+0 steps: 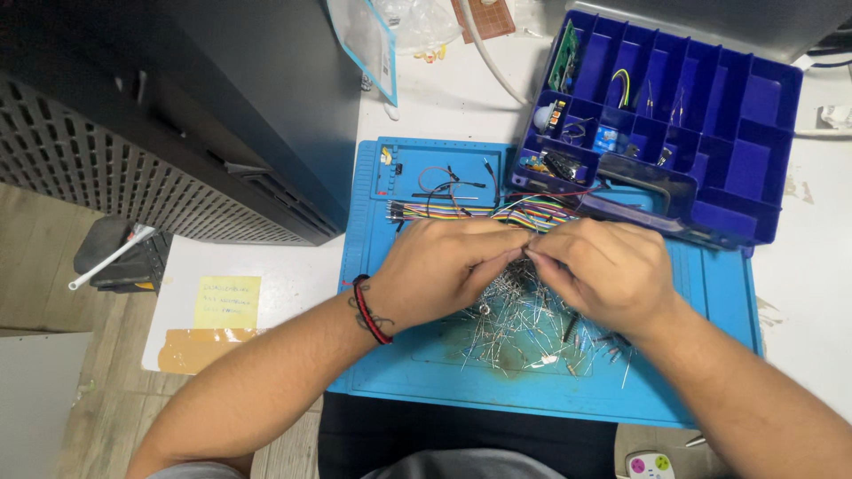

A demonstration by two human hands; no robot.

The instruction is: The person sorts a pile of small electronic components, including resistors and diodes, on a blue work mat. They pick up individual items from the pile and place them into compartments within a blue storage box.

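Note:
My left hand and my right hand meet fingertip to fingertip over a blue work mat. Between the pinched fingers I can make out a thin wire-legged component, too small to name. Under both hands lies a loose pile of small resistors with bare metal leads. A red and black cord bracelet circles my left wrist. Just beyond my knuckles a flat bundle of multicoloured jumper wires lies across the mat.
A dark blue compartment box with small electronic parts stands open at the back right, overlapping the mat. A black perforated case fills the left. A yellow note lies on the white table. A clear bag leans at the back.

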